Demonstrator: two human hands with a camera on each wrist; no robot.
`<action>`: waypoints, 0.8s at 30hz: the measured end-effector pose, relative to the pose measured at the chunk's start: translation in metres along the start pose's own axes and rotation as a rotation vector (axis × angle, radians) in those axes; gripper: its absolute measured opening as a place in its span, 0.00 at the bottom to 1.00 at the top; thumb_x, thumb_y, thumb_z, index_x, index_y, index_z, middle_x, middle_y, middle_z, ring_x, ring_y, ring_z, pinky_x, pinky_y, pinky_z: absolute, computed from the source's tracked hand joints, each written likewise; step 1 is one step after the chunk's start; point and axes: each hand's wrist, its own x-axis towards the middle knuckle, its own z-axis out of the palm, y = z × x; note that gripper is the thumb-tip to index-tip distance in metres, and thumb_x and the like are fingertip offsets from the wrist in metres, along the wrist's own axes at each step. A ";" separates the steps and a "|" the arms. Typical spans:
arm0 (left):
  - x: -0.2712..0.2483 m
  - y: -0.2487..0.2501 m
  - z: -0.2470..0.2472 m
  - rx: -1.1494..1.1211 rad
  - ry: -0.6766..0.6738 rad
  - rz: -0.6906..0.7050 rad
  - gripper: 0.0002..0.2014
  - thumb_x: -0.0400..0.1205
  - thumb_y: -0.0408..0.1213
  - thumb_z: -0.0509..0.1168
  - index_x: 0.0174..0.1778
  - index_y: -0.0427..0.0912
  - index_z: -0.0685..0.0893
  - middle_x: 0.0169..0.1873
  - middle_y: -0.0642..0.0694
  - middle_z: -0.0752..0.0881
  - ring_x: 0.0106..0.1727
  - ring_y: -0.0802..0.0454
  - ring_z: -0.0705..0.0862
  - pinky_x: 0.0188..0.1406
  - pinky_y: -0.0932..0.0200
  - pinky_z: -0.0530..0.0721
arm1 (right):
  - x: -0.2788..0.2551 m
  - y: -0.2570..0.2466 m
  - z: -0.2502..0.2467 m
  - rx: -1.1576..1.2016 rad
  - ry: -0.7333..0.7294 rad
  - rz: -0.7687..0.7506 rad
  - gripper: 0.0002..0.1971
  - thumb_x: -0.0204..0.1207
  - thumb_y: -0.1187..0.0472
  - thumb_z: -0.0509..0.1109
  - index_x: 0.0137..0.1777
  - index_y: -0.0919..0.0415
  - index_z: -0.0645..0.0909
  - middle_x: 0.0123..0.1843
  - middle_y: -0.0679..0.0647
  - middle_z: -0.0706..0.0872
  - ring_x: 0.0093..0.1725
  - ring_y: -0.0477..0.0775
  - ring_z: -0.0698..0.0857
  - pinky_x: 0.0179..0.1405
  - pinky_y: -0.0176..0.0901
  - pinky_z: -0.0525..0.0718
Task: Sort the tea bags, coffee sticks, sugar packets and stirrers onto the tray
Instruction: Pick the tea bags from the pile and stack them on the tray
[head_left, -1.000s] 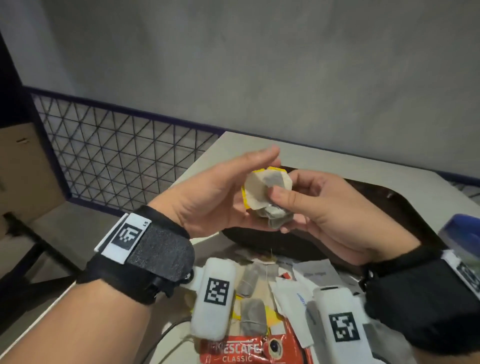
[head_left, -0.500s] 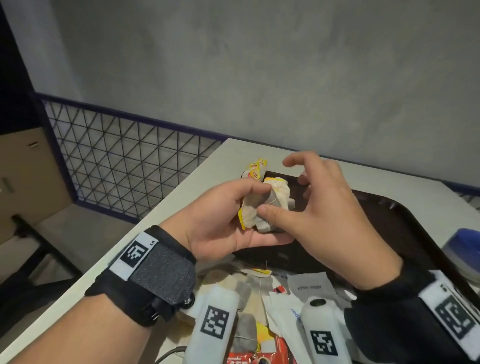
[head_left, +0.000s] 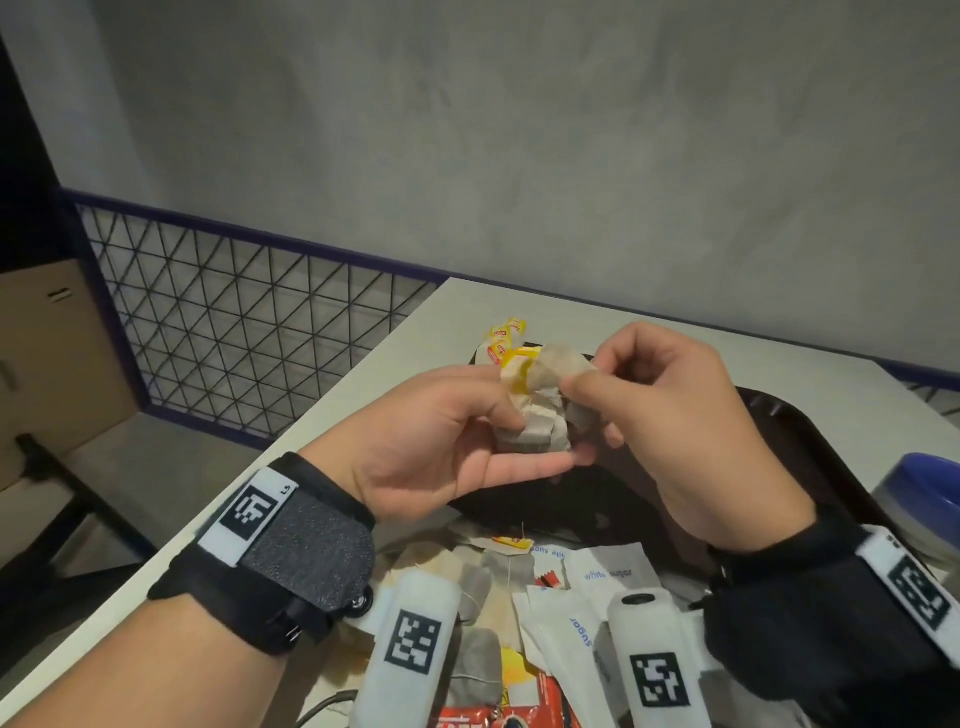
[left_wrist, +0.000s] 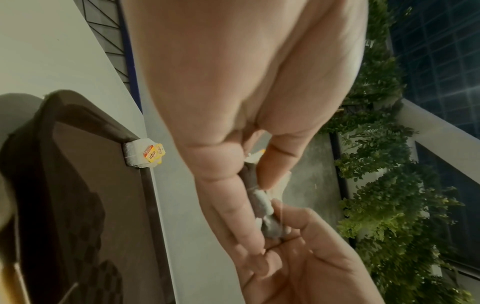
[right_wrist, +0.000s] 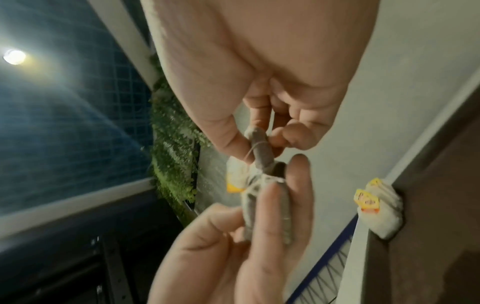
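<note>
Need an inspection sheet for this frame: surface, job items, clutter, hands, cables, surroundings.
Surface: pale table, dark tray on it.
Job's things: tea bags held in a bunch above the tray; stacked tea bags at the tray's far corner; sugar packets in the near pile.
Clutter: blue-lidded container at right.
Hands: left hand grips the bunch; right hand pinches one bag.
Cables: dark cable at the near edge.
Surroundings: wire mesh railing, grey wall, cardboard box.

The person is wearing a black strap on the left wrist (head_left: 291, 561) and one on the right wrist (head_left: 831, 613), each carrying white tags with black square-pattern markers and a white cylindrical camera pod underneath.
</note>
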 end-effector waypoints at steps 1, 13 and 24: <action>0.001 -0.001 0.000 0.014 0.023 0.009 0.27 0.77 0.19 0.57 0.75 0.26 0.78 0.69 0.24 0.85 0.68 0.27 0.86 0.65 0.45 0.89 | 0.002 0.000 -0.001 0.065 -0.001 0.038 0.09 0.75 0.75 0.74 0.37 0.68 0.77 0.29 0.66 0.80 0.23 0.60 0.77 0.21 0.46 0.81; 0.000 0.002 0.006 0.119 0.156 0.062 0.18 0.85 0.18 0.61 0.70 0.32 0.83 0.63 0.32 0.90 0.61 0.42 0.92 0.59 0.56 0.91 | 0.003 -0.002 -0.007 0.174 -0.141 0.190 0.04 0.80 0.67 0.74 0.52 0.65 0.87 0.47 0.62 0.94 0.40 0.60 0.91 0.31 0.45 0.85; -0.002 -0.002 0.006 0.334 0.175 0.023 0.19 0.80 0.24 0.71 0.68 0.38 0.85 0.60 0.37 0.92 0.61 0.39 0.92 0.56 0.56 0.92 | 0.004 0.006 -0.008 0.097 -0.143 0.182 0.13 0.76 0.69 0.78 0.59 0.65 0.86 0.41 0.62 0.92 0.37 0.64 0.88 0.30 0.46 0.86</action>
